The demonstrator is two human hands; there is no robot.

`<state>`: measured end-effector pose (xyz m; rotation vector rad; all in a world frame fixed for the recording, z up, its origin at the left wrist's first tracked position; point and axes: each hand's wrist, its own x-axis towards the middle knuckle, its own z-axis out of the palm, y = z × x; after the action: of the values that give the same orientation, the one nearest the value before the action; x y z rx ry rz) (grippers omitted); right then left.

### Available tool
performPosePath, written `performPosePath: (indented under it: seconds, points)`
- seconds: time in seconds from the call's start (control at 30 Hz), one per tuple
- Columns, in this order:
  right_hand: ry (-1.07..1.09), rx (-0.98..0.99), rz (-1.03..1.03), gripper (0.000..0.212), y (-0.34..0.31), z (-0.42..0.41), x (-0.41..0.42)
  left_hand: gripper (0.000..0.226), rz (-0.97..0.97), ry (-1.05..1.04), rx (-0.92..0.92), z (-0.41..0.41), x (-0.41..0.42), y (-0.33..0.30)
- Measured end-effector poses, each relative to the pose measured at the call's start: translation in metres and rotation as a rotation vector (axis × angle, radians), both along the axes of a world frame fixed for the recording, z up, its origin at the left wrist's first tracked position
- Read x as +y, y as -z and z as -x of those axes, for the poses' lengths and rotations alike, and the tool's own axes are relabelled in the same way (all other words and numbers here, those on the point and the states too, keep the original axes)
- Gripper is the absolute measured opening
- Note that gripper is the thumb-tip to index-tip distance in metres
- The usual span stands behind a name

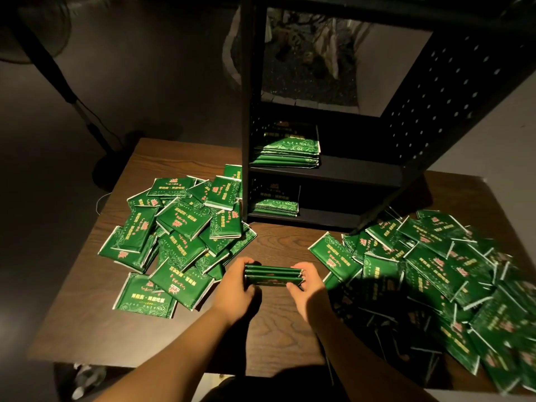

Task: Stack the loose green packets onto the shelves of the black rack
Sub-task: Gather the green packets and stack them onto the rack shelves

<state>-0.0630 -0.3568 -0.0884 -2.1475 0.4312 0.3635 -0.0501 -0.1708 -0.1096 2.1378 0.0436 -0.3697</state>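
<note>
Dim room: wooden table [284, 242], grey floor [162, 91] (perhaps a fan stand [58, 71]).

The scene is dim, with warm light falling from above onto the table [278, 242] in the middle of the frame, while the upper left sinks into near black. A soft dark shadow lies over the packets [435, 256] at lower right, which are also smeared by blur. The rack [435, 97] bends outward toward the upper right edge from wide-angle distortion. The centre is fairly sharp.
</note>
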Motion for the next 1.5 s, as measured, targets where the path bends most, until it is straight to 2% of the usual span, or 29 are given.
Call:
performPosePath:
  seconds: [0.07, 0.13, 0.2, 0.3, 0.4, 0.53, 0.6, 0.73, 0.83, 0.87, 0.93, 1.0, 1.13, 1.23, 1.43, 1.5]
  points:
    - [-0.001, 0.067, -0.016, 0.036, 0.0, -0.002, 0.001, 0.048, -0.058, -0.006, 0.06, -0.001, -0.002, 0.0]
    - [-0.007, 0.122, -0.032, 0.038, 0.0, -0.004, 0.002, 0.038, -0.076, -0.025, 0.099, -0.003, -0.003, -0.001]
    - [-0.005, 0.148, -0.036, 0.048, -0.003, -0.006, 0.001, 0.026, -0.067, -0.032, 0.144, -0.005, -0.001, 0.0]
    - [0.068, 0.16, -0.129, 0.067, -0.016, -0.01, -0.005, 0.035, 0.096, -0.024, 0.215, -0.01, 0.004, 0.001]
    - [0.095, 0.11, -0.21, 0.072, -0.031, -0.019, -0.014, 0.037, 0.228, -0.062, 0.228, -0.024, 0.001, -0.004]
    - [0.181, -0.005, -0.338, 0.069, -0.064, -0.037, -0.02, 0.018, 0.292, -0.041, 0.113, -0.042, -0.02, -0.071]
    - [0.227, -0.064, -0.388, 0.068, -0.084, -0.046, -0.021, 0.02, 0.292, -0.009, 0.018, -0.048, -0.031, -0.098]
    - [0.28, -0.213, -0.37, 0.065, -0.135, -0.062, -0.026, 0.02, 0.238, 0.065, -0.229, -0.056, -0.053, -0.158]
    - [0.291, -0.307, -0.291, 0.063, -0.172, -0.063, -0.027, 0.026, 0.243, 0.09, -0.329, -0.056, -0.068, -0.192]
    - [0.291, -0.332, -0.278, 0.056, -0.182, -0.062, -0.028, 0.024, 0.262, 0.094, -0.347, -0.056, -0.072, -0.199]
    - [0.278, -0.394, -0.259, 0.031, -0.205, -0.059, -0.031, 0.024, 0.301, 0.09, -0.364, -0.059, -0.076, -0.217]
    - [0.257, -0.468, -0.251, 0.017, -0.227, -0.056, -0.038, 0.022, 0.352, 0.088, -0.368, -0.062, -0.078, -0.234]
    - [0.199, -0.622, -0.242, 0.018, -0.276, -0.048, -0.047, 0.023, 0.569, 0.028, -0.298, -0.069, -0.078, -0.275]
    - [0.194, -0.684, -0.235, 0.016, -0.302, -0.049, -0.052, 0.019, 0.656, 0.011, -0.304, -0.075, -0.083, -0.3]
    - [0.119, -0.724, -0.166, 0.011, -0.351, -0.063, -0.065, 0.018, 0.618, 0.061, -0.302, -0.088, -0.096, -0.347]
    - [0.11, -0.74, -0.161, 0.016, -0.366, -0.07, -0.072, 0.016, 0.713, 0.066, -0.239, -0.093, -0.101, -0.363]
